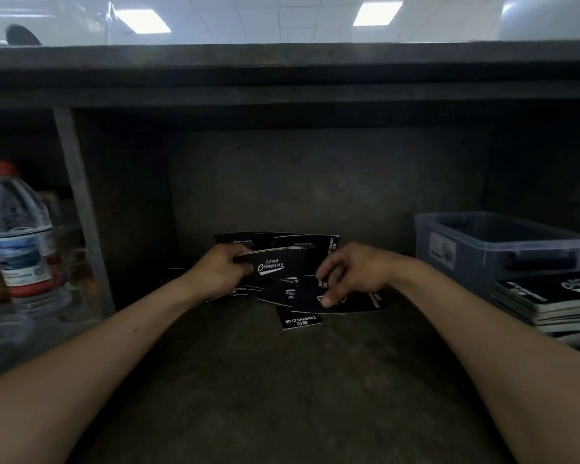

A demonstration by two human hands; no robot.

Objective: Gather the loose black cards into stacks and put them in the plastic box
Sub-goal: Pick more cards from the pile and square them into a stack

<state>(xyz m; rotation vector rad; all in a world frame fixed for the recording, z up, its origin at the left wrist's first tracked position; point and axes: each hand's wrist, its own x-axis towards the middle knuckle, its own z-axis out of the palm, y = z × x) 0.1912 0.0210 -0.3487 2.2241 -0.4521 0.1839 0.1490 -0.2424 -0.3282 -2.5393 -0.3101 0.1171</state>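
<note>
Several loose black cards (300, 321) with white "Camping Club" print lie scattered on the dark shelf floor at the middle. My left hand (220, 274) grips a fanned bunch of black cards (278, 259), held upright above the pile. My right hand (352, 272) reaches down over the loose cards, its thumb and curled fingers pinching one card (345, 304) lying on the pile. A clear plastic box (503, 249) stands at the right, open on top. In front of it sits a neat stack of black cards (556, 303).
Plastic water bottles (21, 236) stand at the left behind a grey metal upright (81, 209). A dark shelf board (282, 78) overhangs the space, and a dark back wall closes it off behind the cards.
</note>
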